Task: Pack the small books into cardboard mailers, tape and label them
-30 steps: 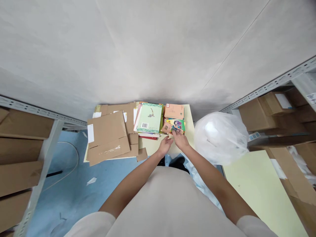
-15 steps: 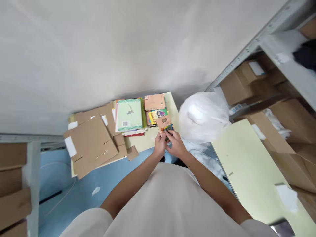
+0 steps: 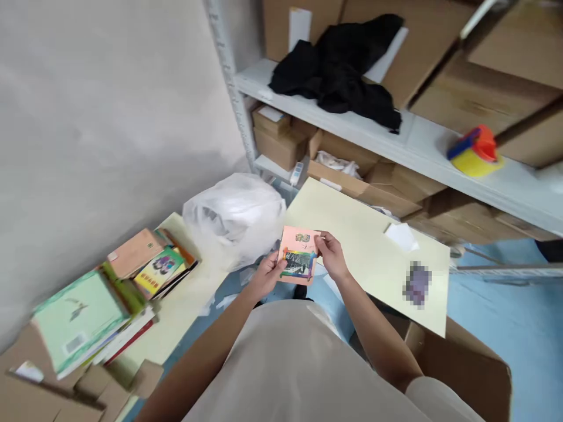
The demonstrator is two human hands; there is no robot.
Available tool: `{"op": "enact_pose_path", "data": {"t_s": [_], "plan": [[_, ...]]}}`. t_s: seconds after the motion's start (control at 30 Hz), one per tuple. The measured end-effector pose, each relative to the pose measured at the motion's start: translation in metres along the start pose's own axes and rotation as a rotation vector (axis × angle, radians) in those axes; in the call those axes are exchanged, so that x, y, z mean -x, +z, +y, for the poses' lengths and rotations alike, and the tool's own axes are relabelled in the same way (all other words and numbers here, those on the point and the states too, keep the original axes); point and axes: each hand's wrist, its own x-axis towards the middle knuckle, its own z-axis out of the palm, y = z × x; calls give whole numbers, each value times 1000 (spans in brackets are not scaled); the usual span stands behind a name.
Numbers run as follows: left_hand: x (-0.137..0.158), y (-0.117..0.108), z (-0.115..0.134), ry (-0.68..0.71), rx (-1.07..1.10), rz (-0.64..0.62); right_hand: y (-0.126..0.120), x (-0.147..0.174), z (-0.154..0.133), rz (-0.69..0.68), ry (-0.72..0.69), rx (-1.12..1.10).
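A small pink book [image 3: 298, 256] with a colourful framed picture on its cover is held up in front of my body, between two table tops. My left hand [image 3: 267, 274] grips its lower left edge, thumb on the cover. At its upper right corner, my right hand [image 3: 331, 253] has closed its fingers on the same book. To the left, a green book [image 3: 81, 319] tops a stack on one table. Beside it lie another pink book [image 3: 134, 252] and a yellow booklet [image 3: 159, 272].
A bulging white plastic bag [image 3: 237, 217] stands between the tables. White paper [image 3: 402, 237] and a pixelated object [image 3: 417, 285] lie on the right table [image 3: 343, 225]. Shelving [image 3: 422, 146] behind holds cardboard boxes, black cloth [image 3: 343, 64] and a tape dispenser [image 3: 476, 151]. An open carton [image 3: 466, 363] sits lower right.
My view has swung to the right, toward the shelving and right table. Both hands have carried the small pink book away from the stacks, and its cover now shows more fully.
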Motion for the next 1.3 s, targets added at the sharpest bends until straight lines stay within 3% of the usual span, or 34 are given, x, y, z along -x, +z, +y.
{"op": "enact_pose_path", "data": {"t_s": [0.17, 0.33, 0.6, 0.8, 1.07, 1.2, 1.3], "plan": [[-34, 60, -17, -128, 5, -12, -78, 7, -3, 238, -2, -88], [-54, 95, -30, -190, -104, 34, -130, 14, 0, 395, 3, -134], [-89, 112, -35, -224, -217, -33, -167, 8, 4, 562, 62, -146], [-117, 113, -36, -324, -72, -66, -173, -4, 4, 636, 53, -172], [-148, 117, -23, -407, 118, -240, -182, -5, 6, 555, -10, -319], [-154, 123, -19, -518, 181, -354, -189, -5, 2, 350, -52, -303], [-158, 131, -16, -517, 129, -429, -195, -10, -2, 194, -23, -383]]}}
